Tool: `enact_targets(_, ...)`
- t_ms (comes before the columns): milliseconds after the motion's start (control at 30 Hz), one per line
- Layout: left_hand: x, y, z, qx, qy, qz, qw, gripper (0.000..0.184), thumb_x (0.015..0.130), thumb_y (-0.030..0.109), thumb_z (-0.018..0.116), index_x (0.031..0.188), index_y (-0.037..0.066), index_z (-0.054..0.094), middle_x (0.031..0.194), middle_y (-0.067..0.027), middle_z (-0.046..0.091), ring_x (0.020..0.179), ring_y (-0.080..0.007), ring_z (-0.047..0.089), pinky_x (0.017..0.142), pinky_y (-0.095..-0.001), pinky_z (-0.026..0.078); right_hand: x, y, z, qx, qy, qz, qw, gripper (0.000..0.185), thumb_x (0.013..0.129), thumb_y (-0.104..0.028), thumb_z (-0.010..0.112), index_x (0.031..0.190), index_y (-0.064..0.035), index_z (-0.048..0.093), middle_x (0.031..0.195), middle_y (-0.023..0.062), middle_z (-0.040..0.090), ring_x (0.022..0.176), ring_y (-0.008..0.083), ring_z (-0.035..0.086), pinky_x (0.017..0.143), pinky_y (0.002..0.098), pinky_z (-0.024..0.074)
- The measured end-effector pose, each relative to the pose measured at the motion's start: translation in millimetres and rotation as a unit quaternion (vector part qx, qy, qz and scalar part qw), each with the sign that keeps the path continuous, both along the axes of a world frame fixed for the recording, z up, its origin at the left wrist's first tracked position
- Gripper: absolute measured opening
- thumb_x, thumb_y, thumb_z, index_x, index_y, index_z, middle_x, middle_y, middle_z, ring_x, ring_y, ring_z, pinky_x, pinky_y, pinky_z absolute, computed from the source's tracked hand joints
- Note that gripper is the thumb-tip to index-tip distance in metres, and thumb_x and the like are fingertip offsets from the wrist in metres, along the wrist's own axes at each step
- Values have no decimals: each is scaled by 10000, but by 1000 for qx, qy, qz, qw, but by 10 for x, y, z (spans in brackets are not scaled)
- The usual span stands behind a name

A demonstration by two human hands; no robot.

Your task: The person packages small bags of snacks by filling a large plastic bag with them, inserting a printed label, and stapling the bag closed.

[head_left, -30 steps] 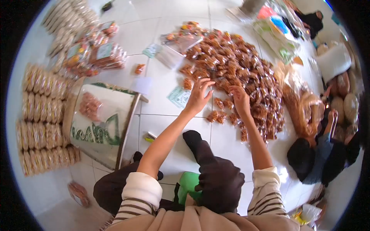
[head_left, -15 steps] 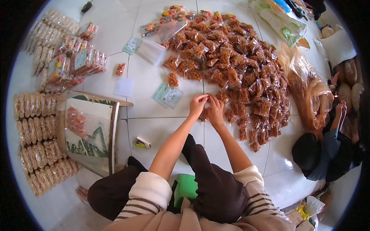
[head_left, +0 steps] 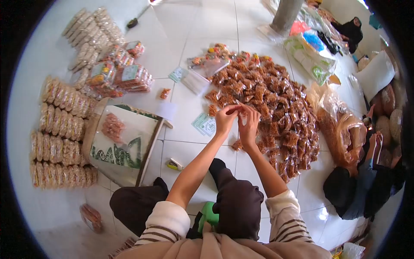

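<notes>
My left hand (head_left: pixel 226 120) and my right hand (head_left: pixel 249 126) are raised close together at the near left edge of a big heap of small clear packets of brown snacks (head_left: pixel 280 110). Both hands are closed in a pinch, fingertips nearly meeting. What they hold, if anything, is too small to make out. Between my wrists, a snack packet (head_left: pixel 237 145) lies on the floor. Left of my left hand lie green printed cards (head_left: pixel 204 124). Further off are a stack of clear plastic bags (head_left: pixel 196 82) and another printed card (head_left: pixel 177 74).
A stapler (head_left: pixel 174 164) lies near my left forearm. A low wooden-framed table (head_left: pixel 148 149) stands at left, beside rows of bagged snacks (head_left: pixel 60 150). One packet (head_left: pixel 165 93) and a pale sheet (head_left: pixel 167 111) lie apart. A large plastic sack (head_left: pixel 345 129) and a seated person (head_left: pixel 358 185) are at right.
My view has tilted up, so the floor things sit lower in it. Both hands have lifted away from the packet between my wrists, still close together.
</notes>
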State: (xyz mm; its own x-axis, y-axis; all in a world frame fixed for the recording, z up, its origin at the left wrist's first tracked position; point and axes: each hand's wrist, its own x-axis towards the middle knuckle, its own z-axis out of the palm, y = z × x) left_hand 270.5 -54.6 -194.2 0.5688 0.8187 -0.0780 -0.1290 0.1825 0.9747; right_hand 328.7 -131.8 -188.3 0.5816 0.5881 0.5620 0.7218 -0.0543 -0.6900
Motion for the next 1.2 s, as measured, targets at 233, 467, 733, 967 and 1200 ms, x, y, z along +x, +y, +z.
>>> enact_targets(233, -843, 360, 1232, 9, -129, 53, 990, 65, 785, -11, 540, 847, 6, 550, 826, -52, 586, 809, -121, 572, 760, -234, 475, -542, 425, 1196, 115, -120, 116, 979, 464, 669, 78, 593, 1094, -37, 447, 1057, 169, 453, 1033, 336, 443, 849, 388, 404)
enact_targets(467, -2107, 651, 1685, -30, -207, 118, 971, 123, 777, 41, 577, 803, 89, 467, 809, -41, 567, 793, -127, 569, 814, -279, 472, -1364, 865, 1595, 59, -95, 290, 950, 421, 698, 20, 621, 1072, -20, 431, 1035, 172, 453, 953, 342, 484, 791, 383, 447)
enact_targets(733, -3303, 869, 830, -121, -223, 229, 940, 132, 777, 83, 592, 850, 58, 486, 823, -38, 540, 772, -129, 555, 751, -233, 486, -2485, 1114, 975, -24, -79, 387, 918, 319, 744, -6, 552, 1050, -38, 466, 1018, 142, 486, 965, 324, 498, 786, 375, 453)
enact_targets(967, -3764, 571, 8, 168, 226, 353, 892, 581, 719, 218, 671, 1179, 54, 357, 1208, -169, 319, 1134, -282, 334, 948, -416, 283, -2877, 760, -64, 34, 318, 94, 943, 240, 793, -133, 612, 985, 3, 569, 735, 34, 585, 615, 87, 534, 550, 225, 453)
enact_targets(1200, -3458, 383, -197, 338, 431, 341, 764, 856, 601, 157, 682, 1327, 135, 229, 1314, -246, 179, 1231, -418, 158, 978, -555, 165, -2943, 720, -483, -65, 569, 50, 818, 222, 786, -168, 624, 900, 20, 595, 715, 58, 596, 573, 120, 559, 481, 217, 438)
